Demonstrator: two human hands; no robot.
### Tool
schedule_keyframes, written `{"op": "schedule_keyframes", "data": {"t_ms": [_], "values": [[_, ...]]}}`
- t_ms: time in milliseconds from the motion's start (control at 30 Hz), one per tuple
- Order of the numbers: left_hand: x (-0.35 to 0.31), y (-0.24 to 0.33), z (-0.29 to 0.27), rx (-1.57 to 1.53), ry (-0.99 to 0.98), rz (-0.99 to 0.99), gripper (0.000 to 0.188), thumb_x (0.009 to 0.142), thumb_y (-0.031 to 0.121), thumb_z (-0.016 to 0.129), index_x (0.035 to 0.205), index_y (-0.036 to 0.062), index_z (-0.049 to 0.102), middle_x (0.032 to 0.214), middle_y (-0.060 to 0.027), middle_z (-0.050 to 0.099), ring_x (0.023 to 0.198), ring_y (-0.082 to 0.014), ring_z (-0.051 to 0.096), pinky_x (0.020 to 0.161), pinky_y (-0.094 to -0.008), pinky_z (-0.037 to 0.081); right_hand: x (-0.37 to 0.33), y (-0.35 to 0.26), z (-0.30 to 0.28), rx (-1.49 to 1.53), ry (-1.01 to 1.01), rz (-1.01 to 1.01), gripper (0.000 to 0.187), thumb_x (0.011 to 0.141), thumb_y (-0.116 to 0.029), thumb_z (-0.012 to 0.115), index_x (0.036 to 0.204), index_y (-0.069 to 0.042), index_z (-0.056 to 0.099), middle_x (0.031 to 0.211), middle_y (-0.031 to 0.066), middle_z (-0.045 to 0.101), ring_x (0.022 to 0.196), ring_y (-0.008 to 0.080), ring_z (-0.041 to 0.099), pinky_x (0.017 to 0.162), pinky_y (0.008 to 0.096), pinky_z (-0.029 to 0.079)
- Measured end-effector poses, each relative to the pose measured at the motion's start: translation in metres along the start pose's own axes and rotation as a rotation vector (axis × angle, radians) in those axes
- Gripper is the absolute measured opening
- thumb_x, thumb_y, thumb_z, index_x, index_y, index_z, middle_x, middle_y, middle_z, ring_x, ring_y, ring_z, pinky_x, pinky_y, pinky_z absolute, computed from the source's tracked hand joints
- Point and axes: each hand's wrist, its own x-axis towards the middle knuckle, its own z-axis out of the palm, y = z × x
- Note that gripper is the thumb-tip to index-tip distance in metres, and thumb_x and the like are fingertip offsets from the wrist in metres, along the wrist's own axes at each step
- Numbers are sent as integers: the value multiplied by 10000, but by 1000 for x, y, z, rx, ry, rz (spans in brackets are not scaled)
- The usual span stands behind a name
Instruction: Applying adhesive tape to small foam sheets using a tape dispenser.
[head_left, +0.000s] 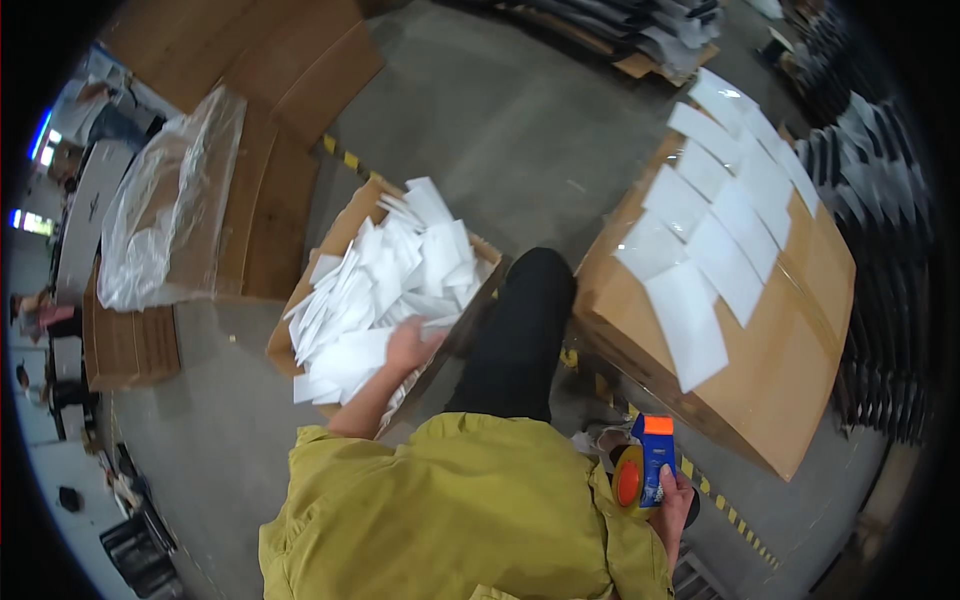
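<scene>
My left hand [410, 346] reaches into an open cardboard box [283, 338] heaped with loose white foam sheets [385, 275]. Slightly blurred, its fingers look spread against the sheets near the box's right side, with no sheet plainly gripped. Low on the right, my right hand [672, 492] is wrapped round a blue tape dispenser [652, 460] with an orange top and an orange hub inside its tape roll. Beyond that hand stands a large closed carton [790, 375]. Several white sheets [745, 225] lie in overlapping rows on its top, and clear tape shows at some of their edges.
My dark-clothed knee [530, 310] is between the box and the carton. A big box with clear plastic film [165, 220] stands at left. Dark stacked parts [885, 300] line the right side. Yellow-black tape [735, 520] marks the floor. People are far left.
</scene>
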Motion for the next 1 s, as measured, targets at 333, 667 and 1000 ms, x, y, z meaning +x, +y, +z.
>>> {"op": "schedule_keyframes", "data": {"t_ms": [333,667,1000], "values": [[16,23,17,-52,57,-75,521,717,380,617,1030,-15,486,858,-202,566,820,-346,547,690,-412,441,-13,-10,29,-124,47,64,264,766,-198,626,824,51,559,753,57,593,617,94,522,597,221,415],[134,63,41,-42,156,-550,1043,543,440,737,1319,79,141,1362,-232,118,1229,-421,179,920,-585,224,-33,-9,47,-219,125,59,296,749,-219,638,834,54,564,713,51,583,583,86,504,563,213,407],[146,36,57,-75,123,-729,906,619,364,697,1307,92,173,1356,-204,181,1160,-354,333,885,-462,346,-56,12,44,-262,330,114,338,740,-249,648,851,60,568,719,51,584,588,83,495,566,215,398]]}}
